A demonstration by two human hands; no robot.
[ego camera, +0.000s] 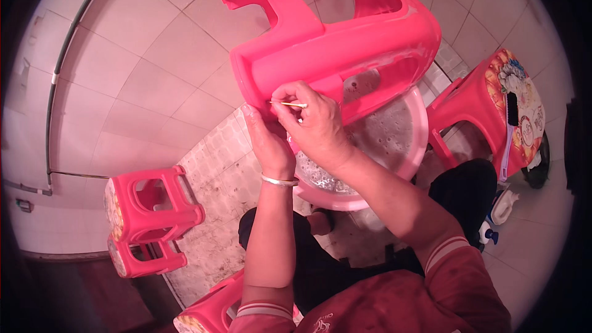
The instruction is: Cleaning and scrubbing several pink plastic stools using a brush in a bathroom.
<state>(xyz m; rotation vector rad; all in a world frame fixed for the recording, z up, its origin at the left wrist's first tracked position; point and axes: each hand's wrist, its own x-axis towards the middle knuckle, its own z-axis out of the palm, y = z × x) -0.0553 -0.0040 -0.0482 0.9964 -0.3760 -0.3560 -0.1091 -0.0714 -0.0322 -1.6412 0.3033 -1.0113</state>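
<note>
A large pink plastic stool (pixel 286 62) lies tipped on its side above a pink basin (pixel 418 134) of sudsy water (pixel 388 125). My left hand (pixel 270 145), with a bangle at the wrist, grips the stool's near end. Its thumb lies along the edge, and the other fingers are mostly hidden. Pinched between thumb and fingers of my right hand (pixel 319 125) is a thin cotton swab (pixel 291 104). One end of the swab meets the stool's surface close to my left thumb; whether it sits in a groove I cannot tell. Wet streaks of foam cling to the stool's far end.
On the right, another pink stool (pixel 481 106) with a patterned seat carries a black-bristled brush (pixel 510 120). Bottles (pixel 503 207) stand on the floor below it. Two small stools (pixel 157 208) are at the left, and one more (pixel 210 305) is near my left knee. Tiled walls surround the area.
</note>
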